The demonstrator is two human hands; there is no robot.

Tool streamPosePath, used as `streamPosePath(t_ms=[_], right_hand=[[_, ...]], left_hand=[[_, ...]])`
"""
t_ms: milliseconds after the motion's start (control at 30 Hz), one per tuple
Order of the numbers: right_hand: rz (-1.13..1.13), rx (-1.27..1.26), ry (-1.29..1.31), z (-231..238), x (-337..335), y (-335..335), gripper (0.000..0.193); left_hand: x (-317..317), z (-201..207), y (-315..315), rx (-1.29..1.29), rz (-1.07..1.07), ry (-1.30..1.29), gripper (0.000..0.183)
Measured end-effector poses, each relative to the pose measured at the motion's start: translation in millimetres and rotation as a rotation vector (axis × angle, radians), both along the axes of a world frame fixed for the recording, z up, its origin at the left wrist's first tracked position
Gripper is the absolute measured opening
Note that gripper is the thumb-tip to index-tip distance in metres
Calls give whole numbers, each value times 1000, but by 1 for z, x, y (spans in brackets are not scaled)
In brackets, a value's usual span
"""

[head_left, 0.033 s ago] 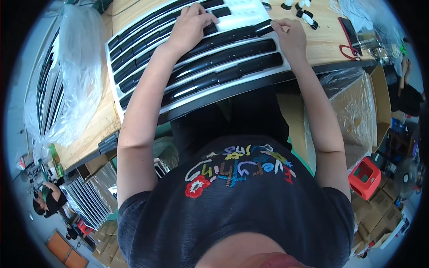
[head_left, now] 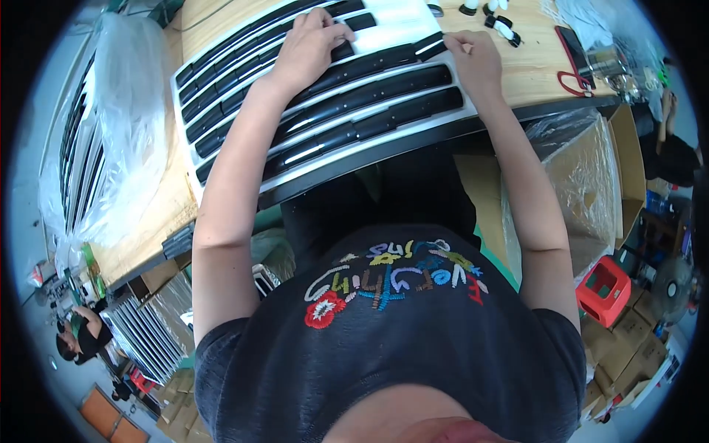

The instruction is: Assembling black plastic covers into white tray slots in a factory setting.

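Note:
A white panel (head_left: 380, 46) with several rows of glossy black strips lies on the wooden table in front of me. My left hand (head_left: 306, 48) rests over its upper rows, fingers bent downward and thumb held apart; whatever is under the palm is hidden. At the panel's right edge, my right hand (head_left: 476, 63) pinches the outer end of a short black strip piece (head_left: 431, 49). That piece lies at the end of a long black strip (head_left: 369, 65), with a narrow light gap between them. Two more long rows, including a curved black strip (head_left: 413, 83), lie nearer me.
White-and-black rolls (head_left: 504, 29) sit beyond my right hand, with a phone (head_left: 570, 52) and red-handled scissors (head_left: 572, 83) farther right. Plastic-wrapped panels (head_left: 122, 125) stand at the left. An open carton (head_left: 628, 162) and red stool (head_left: 603, 292) are at the right.
A slim gap now shows between the short black piece and the long strip, at my right fingers. My left hand keeps nearly the same place on the panel.

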State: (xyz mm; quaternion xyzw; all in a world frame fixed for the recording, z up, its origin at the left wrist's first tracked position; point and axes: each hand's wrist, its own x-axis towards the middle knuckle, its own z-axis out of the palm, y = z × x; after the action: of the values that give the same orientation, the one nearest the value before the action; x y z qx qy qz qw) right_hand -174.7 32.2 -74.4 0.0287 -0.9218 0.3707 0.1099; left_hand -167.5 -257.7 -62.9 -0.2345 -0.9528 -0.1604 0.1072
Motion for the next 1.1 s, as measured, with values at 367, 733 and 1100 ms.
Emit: streamPosePath(t_ms=[367,733,1100], right_hand=[[-12,64,0,0,-1,2,30],[259,75,144,-4,-9,16,28],[412,75,8,25,-34,30,27]], left_hand=[[1,0,7,-45,-27,-7,14],[7,2,11,-44,-17,22,13],[12,1,18,257,175,125,29]])
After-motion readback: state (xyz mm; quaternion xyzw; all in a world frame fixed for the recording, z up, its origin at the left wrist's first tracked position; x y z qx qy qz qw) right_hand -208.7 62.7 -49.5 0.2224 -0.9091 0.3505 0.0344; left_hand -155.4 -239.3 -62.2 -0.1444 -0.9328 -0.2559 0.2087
